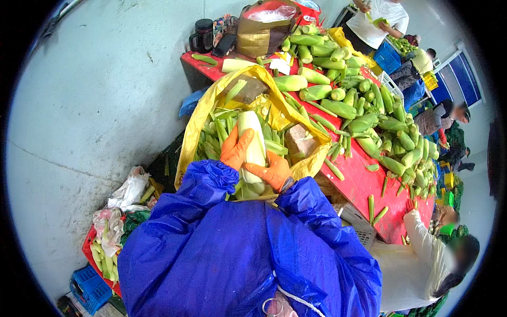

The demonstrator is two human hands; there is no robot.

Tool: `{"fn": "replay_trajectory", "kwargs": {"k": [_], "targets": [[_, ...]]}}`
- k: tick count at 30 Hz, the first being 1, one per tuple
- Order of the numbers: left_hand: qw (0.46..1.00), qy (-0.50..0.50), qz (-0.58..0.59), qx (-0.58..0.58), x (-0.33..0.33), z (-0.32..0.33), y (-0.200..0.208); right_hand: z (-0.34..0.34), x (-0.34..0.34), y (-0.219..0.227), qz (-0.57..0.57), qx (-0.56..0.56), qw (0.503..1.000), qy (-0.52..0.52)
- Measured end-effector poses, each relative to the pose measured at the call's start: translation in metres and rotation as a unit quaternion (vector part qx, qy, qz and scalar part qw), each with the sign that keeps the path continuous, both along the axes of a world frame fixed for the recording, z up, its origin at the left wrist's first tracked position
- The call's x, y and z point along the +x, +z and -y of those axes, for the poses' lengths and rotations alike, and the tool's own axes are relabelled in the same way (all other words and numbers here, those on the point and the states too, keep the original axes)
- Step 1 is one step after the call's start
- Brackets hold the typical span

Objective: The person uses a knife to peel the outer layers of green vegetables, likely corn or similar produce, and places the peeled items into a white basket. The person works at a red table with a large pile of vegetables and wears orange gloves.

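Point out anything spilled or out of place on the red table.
Loose green husk pieces lie scattered across the red tabletop, apart from the piled corn, like stray trimmings. What looks like a dark phone lies beside the black mug near the table's far-left corner, odd among produce.

The orange-gloved left grip and right grip hold a pale corn ear above husks in a yellow sack, beside a red counter heaped with green ears.
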State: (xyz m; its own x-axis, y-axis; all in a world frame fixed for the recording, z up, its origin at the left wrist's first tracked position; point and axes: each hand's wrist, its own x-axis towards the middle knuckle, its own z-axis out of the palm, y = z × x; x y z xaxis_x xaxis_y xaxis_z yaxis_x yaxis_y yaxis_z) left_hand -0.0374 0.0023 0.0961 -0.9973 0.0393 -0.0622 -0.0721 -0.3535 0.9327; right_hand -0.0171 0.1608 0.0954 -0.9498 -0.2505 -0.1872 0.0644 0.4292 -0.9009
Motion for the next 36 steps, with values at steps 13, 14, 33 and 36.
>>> {"fn": "replay_trajectory", "kwargs": {"k": [13, 14, 33, 36], "targets": [[0.988, 0.067, -0.118, -0.074, -0.017, 0.005, -0.047, 0.000, 0.012, 0.030, 0.089, -0.113, 0.989, -0.006], [0.996, 0.060, -0.067, -0.014, -0.015, 0.004, -0.043, 0.000, 0.013, 0.030, 0.082, -0.129, 0.988, -0.004], [0.971, 0.227, -0.023, 0.066, -0.018, 0.005, -0.019, -0.003, -0.023, 0.000, -0.004, -0.284, 0.931, -0.228], [0.954, 0.236, 0.003, 0.185, -0.029, 0.039, -0.031, -0.024, -0.032, -0.013, -0.060, -0.368, 0.889, -0.267]]}}
